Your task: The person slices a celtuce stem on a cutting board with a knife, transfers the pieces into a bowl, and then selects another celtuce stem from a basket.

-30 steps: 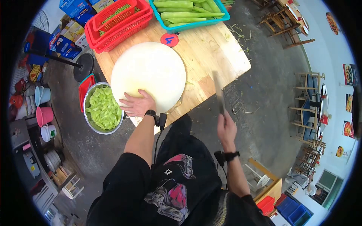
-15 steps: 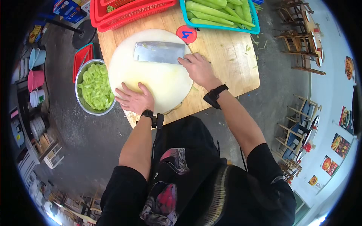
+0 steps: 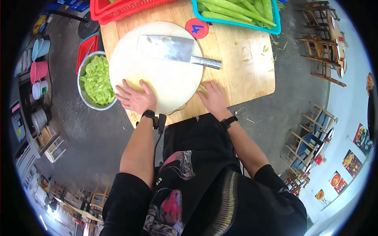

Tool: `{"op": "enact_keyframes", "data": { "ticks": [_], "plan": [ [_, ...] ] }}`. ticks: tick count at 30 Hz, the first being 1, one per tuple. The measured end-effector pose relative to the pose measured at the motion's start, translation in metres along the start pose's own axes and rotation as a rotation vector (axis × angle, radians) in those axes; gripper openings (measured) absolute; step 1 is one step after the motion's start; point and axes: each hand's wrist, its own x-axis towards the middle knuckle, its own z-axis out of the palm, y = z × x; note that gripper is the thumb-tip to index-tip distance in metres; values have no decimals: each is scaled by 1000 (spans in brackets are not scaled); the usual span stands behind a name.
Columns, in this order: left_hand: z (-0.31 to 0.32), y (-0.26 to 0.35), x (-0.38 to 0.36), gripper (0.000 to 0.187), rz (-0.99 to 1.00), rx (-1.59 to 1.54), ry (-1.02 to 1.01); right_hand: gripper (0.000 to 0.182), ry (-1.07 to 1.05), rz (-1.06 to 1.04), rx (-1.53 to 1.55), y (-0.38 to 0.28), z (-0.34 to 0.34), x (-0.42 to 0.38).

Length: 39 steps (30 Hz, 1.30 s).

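Note:
My left hand (image 3: 136,98) lies flat on the lower left of the round white cutting board (image 3: 169,84), fingers spread and holding nothing. On the upper part of the board rests a cleaver (image 3: 167,48) with bits of green on its blade. Its metal handle (image 3: 208,62) sticks out past the board's right edge. My right hand (image 3: 215,98) is down on the wooden table, just right of the board. Between its thumb and fingers shows a small pale green vegetable scrap (image 3: 201,87).
A metal bowl (image 3: 80,87) of sliced green vegetable stands left of the board. Beyond the board are red baskets (image 3: 130,11) and a teal basket (image 3: 236,23) of long peeled green stalks. A red disc marked 4 (image 3: 197,28) lies by the board. Green scraps dot the table's right side.
My right hand has let go of the cleaver's handle and moved down to the table at the board's right edge. The cleaver stays on the board. My left hand remains flat.

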Motion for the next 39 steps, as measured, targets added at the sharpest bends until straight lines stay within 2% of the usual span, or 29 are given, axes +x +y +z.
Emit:
{"op": "enact_keyframes", "data": {
  "ticks": [4, 8, 10, 11, 13, 16, 23, 26, 28, 30, 32, 33, 35, 37, 39],
  "plan": [
    [2, 1, 2, 77, 19, 21, 39, 14, -115, -13, 30, 16, 1, 8],
    [4, -1, 1, 76, 21, 48, 57, 13, -90, 32, 105, 27, -31, 3],
    [7, 1, 1, 76, 5, 16, 58, 12, -334, 550, 871, 26, -52, 5],
    [9, -1, 1, 76, 5, 21, 54, 12, -338, 546, 869, 27, -62, 7],
    [7, -3, 2, 75, 7, 33, 62, 14, -429, 635, 1086, 19, -83, 18],
    [7, -3, 2, 75, 16, 39, 70, 17, -409, 671, 1245, 16, -103, 28],
    [11, -8, 1, 76, 9, 62, 67, 24, -328, 634, 1252, 22, -135, 32],
    [10, -6, 1, 75, 11, 51, 79, 22, -275, 554, 1171, 36, -141, 37],
    [9, -6, 2, 75, 7, 79, 64, 21, -28, 489, 911, 70, -155, 41],
    [5, -4, 0, 74, 18, 51, 88, 23, 243, 391, 780, 129, -177, 52],
    [5, -3, 1, 73, 8, 59, 72, 31, 424, 399, 399, 175, -211, 65],
    [7, -4, 0, 71, 19, 60, 101, 31, 433, 391, 401, 186, -218, 68],
    [5, -4, 1, 73, 11, 61, 91, 37, 467, 21, -602, 198, -224, 80],
    [1, 1, 0, 74, 0, 50, 74, 40, 331, 146, -47, 162, -192, 90],
    [0, 2, -1, 74, -1, 50, 73, 37, 244, 150, 119, 97, -146, 97]
  ]
}}
